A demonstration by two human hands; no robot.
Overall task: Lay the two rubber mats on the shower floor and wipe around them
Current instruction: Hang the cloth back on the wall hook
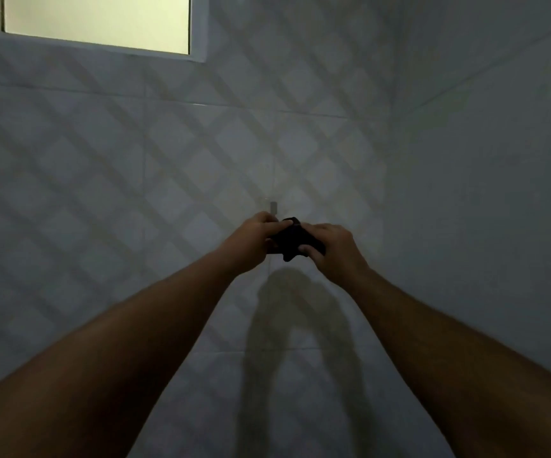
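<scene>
Both my arms reach out toward a tiled wall. A small dark bunched cloth (292,239) sits between my hands at mid-frame. My left hand (254,241) grips its left side, and my right hand (332,249) closes on its right side with the thumb over its lower edge. A small pale hook or fitting (273,207) sticks out of the wall just above my left hand. No rubber mat and no shower floor is in view.
A pale tiled wall (168,160) with a diagonal lattice pattern fills the view. A side wall (482,193) meets it in a corner at right. A frosted window (97,21) glows at the upper left. My arms' shadow falls on the wall below my hands.
</scene>
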